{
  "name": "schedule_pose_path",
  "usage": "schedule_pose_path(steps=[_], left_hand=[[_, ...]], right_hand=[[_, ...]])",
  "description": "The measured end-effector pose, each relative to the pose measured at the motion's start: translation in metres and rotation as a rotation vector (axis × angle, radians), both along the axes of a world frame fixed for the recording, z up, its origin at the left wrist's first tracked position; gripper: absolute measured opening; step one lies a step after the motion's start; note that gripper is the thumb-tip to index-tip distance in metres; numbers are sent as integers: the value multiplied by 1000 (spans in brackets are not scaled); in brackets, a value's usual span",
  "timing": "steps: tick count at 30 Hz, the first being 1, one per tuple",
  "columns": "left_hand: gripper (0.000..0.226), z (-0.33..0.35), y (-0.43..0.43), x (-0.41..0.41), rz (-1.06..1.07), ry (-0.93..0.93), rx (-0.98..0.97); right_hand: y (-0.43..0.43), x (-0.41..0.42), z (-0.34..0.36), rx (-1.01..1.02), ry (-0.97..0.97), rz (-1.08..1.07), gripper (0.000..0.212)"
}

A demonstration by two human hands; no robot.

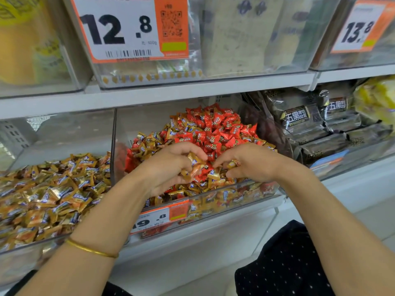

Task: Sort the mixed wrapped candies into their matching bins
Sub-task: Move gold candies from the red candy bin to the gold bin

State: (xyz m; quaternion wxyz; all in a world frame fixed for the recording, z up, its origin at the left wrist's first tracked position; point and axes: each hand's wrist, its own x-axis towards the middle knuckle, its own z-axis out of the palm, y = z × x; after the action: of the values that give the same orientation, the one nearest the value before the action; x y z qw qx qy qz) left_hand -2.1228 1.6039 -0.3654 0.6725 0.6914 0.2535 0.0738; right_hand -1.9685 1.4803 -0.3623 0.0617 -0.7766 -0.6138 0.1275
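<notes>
Both hands reach into the middle clear bin [213, 207], which holds red wrapped candies [215, 127] heaped at the back and gold wrapped candies [149, 144] mixed in at the left and front. My left hand [168, 165] grips several gold candies [195, 162] in its curled fingers. My right hand [252, 161] pinches one gold candy [232, 164] between thumb and fingers. The hands sit close together over the front of the pile. The clear bin on the left [32, 251] is filled with gold candies [49, 195] only.
A bin of dark packaged bars [316, 129] stands to the right, with yellow packs [376, 99] beyond it. Above, a shelf carries clear bins with price tags 12.8 [119, 28] and 13.8 [359, 30]. A clear wall [113, 146] separates the two candy bins.
</notes>
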Motion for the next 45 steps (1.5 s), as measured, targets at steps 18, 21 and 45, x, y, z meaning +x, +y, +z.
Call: schedule_pose_path(steps=[18,21,45], left_hand=[[14,-1,13,-3,-128,185,680],[10,3,16,-7,-92,192,693],[14,25,32,-63,254,-187,510]], right_hand=[[27,-35,-11,-66,123,-137,72],[31,-42,-17,-36,134,-182,70],[56,-43,18,425,1416,-517,57]])
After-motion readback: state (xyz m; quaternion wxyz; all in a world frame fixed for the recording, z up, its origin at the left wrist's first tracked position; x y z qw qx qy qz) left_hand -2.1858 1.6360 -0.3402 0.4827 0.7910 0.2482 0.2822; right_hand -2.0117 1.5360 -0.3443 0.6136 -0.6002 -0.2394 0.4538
